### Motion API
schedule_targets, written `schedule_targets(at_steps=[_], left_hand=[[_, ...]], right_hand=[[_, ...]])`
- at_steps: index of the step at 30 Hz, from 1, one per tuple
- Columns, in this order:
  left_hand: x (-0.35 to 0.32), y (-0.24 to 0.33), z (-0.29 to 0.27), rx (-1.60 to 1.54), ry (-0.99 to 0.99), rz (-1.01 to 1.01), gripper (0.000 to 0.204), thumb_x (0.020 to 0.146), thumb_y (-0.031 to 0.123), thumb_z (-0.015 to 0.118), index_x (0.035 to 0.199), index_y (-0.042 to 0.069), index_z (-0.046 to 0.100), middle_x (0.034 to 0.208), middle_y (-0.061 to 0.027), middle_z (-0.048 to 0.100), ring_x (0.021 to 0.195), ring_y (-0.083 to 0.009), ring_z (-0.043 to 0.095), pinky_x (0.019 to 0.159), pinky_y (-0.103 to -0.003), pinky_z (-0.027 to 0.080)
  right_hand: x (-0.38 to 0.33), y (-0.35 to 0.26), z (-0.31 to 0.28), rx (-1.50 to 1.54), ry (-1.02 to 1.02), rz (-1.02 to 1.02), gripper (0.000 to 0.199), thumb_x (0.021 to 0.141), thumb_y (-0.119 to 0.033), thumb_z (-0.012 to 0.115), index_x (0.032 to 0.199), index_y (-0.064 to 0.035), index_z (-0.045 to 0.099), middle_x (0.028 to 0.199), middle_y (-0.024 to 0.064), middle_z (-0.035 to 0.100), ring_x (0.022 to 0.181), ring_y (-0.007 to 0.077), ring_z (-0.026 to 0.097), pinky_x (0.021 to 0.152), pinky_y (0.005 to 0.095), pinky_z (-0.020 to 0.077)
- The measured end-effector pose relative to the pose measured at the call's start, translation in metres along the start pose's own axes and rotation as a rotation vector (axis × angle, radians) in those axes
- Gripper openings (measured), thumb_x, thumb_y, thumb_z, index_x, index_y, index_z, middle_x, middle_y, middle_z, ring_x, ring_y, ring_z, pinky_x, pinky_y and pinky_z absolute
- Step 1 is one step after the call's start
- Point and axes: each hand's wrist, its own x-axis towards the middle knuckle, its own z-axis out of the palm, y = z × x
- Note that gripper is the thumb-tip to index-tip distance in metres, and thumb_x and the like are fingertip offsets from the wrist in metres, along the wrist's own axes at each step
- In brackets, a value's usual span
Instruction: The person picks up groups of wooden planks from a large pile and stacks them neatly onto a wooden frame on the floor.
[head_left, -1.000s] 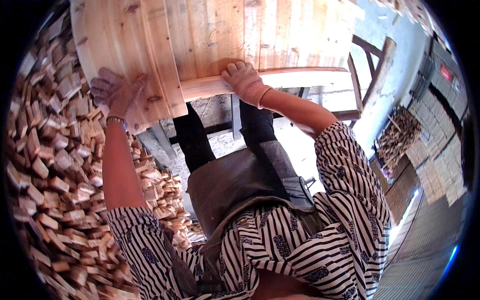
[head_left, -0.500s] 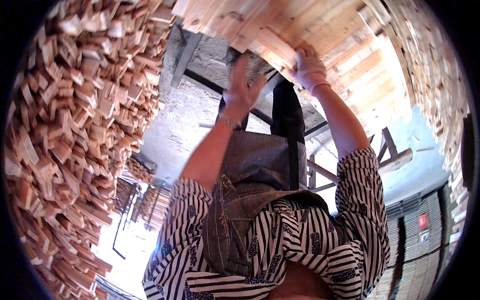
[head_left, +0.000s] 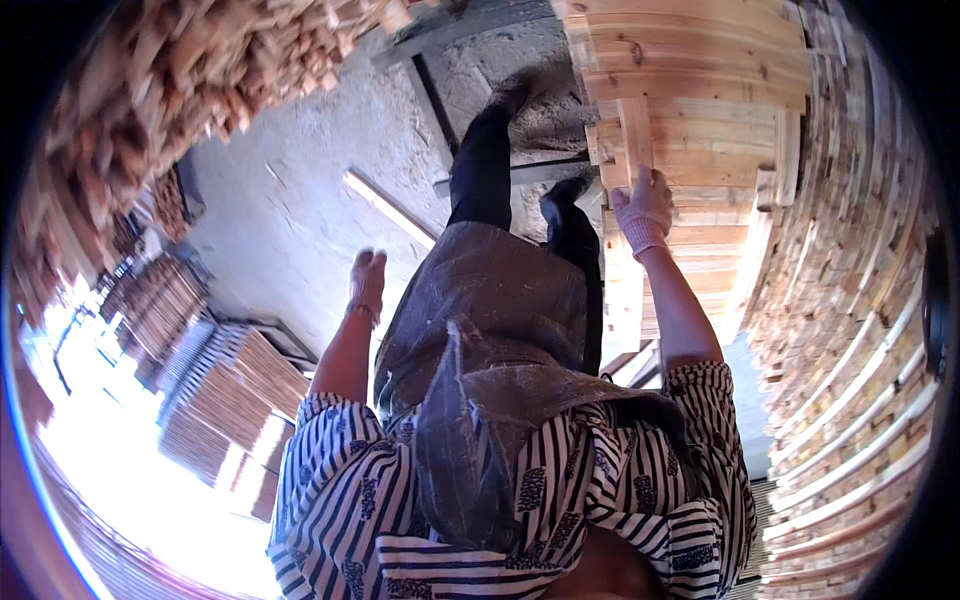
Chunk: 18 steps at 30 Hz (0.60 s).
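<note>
My right hand [head_left: 645, 212], in a light knitted glove, is closed at the near end of a narrow wooden strip [head_left: 635, 135]. That strip lies across the pale wooden boards [head_left: 700, 130] laid side by side at the right. Out to the left, apart from the boards, my left hand [head_left: 367, 282] hangs over the floor. It is also gloved and holds nothing; its fingers are stretched upward and slightly blurred.
A long wooden piece [head_left: 388, 207] lies on the dusty grey floor [head_left: 270, 215]. Loose offcuts [head_left: 230, 70] are heaped at the far left. Stacked wood [head_left: 840, 330] lines the right side, and bundled boards [head_left: 225, 390] stand at the left. Dark frame bars [head_left: 510, 175] cross near my feet.
The view has turned, and the boards now show farther right. My left hand has moved away from the boards, down and left. My right hand stays at the strip's end.
</note>
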Motion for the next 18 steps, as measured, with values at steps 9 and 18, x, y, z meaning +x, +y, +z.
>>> schedule_targets(at_steps=[9,18], left_hand=[[-0.1,-0.14,0.017,0.209,-0.265,-0.073,0.052,0.091,0.041,0.063,0.122,-0.001,0.066,0.115,-0.0229,0.07,0.113,-0.0313,0.066,0.094,-0.039,0.05],[-0.001,-0.189,0.029,0.1,-0.117,-0.222,0.072,0.083,0.038,0.07,0.136,-0.008,0.053,0.126,-0.0266,0.066,0.121,-0.0333,0.062,0.099,-0.037,0.049]], right_hand=[[-0.057,-0.031,-0.008,-0.207,-0.371,-0.442,0.059,0.086,-0.037,0.07,0.135,-0.0106,0.051,0.138,0.0143,0.052,0.121,0.0389,0.055,0.099,0.0481,0.0483],[-0.122,-0.085,0.067,-0.122,-0.287,-0.562,0.059,0.083,-0.037,0.071,0.133,-0.0105,0.051,0.131,0.0136,0.053,0.122,0.0355,0.051,0.103,0.0475,0.0434]])
